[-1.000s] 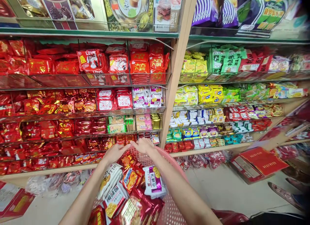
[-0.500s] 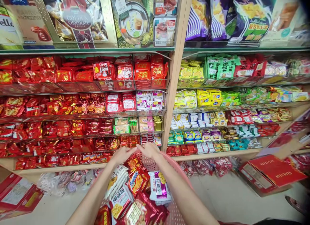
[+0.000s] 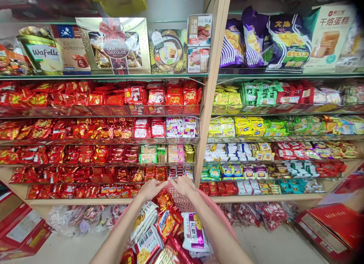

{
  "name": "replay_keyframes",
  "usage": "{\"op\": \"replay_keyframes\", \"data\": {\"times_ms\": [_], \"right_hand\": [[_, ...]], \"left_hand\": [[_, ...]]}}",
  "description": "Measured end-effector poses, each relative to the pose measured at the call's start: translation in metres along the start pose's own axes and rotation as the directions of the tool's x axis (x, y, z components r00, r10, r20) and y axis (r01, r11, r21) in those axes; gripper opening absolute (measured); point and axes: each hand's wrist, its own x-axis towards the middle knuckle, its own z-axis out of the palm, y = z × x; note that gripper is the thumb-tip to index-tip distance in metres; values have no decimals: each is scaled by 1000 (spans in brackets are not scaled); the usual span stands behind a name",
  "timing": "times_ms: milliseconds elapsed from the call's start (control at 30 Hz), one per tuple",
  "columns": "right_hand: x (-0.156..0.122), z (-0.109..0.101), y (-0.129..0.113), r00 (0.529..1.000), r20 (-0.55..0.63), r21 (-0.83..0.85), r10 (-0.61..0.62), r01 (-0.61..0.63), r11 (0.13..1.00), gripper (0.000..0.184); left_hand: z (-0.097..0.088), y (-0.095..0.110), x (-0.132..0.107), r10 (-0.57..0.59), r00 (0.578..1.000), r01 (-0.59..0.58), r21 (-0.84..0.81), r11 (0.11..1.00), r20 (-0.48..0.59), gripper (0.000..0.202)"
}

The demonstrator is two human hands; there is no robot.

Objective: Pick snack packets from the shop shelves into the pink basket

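Observation:
A pink plastic basket (image 3: 216,213) full of snack packets is held out in front of me. My left hand (image 3: 150,189) and my right hand (image 3: 182,185) are both closed over its far rim, side by side. Inside lie a white and purple packet (image 3: 194,233), an orange and red packet (image 3: 167,222), a white packet with dark lettering (image 3: 143,218) and red foil bags (image 3: 170,254). The fingertips are hidden behind the rim.
Ahead stand two wooden shelf units. The left unit (image 3: 99,142) is packed with red sweets, the right unit (image 3: 270,142) with yellow, green and blue biscuits. Gift boxes and chip bags fill the top shelves. Red cartons (image 3: 327,226) lie on the floor at right, more at left.
The view has tilted upward and drawn back, so the top shelf with gift boxes now shows. Both hands keep the same hold on the basket rim.

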Motion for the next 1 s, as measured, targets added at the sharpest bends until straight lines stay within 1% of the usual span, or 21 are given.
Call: {"op": "replay_keyframes", "data": {"times_ms": [200, 367, 600, 700, 800, 1000], "right_hand": [[0, 9, -4, 999, 0, 15, -45, 45, 999, 86], [1, 14, -5, 997, -13, 24, -71, 71, 997, 83], [10, 16, -10, 996, -47, 28, -82, 83, 996, 82], [17, 14, -16, 997, -42, 24, -63, 64, 998, 80], [26, 16, -23, 999, -33, 29, -42, 43, 999, 79], [50, 30, -40, 994, -68, 10, -83, 84, 996, 81]], "left_hand": [[2, -6, -7, -12, 999, 12, -6, 1000, -33, 58], [2, -9, -11, -46, 997, 47, 14, 999, -54, 59], [0, -16, -3, -56, 995, 55, -12, 998, -86, 57], [-5, -21, 4, -66, 993, 64, -22, 998, -100, 58], [-13, -27, 9, -88, 991, 85, -30, 996, -101, 59], [-29, -49, 18, -97, 991, 91, -69, 993, -90, 62]]}}
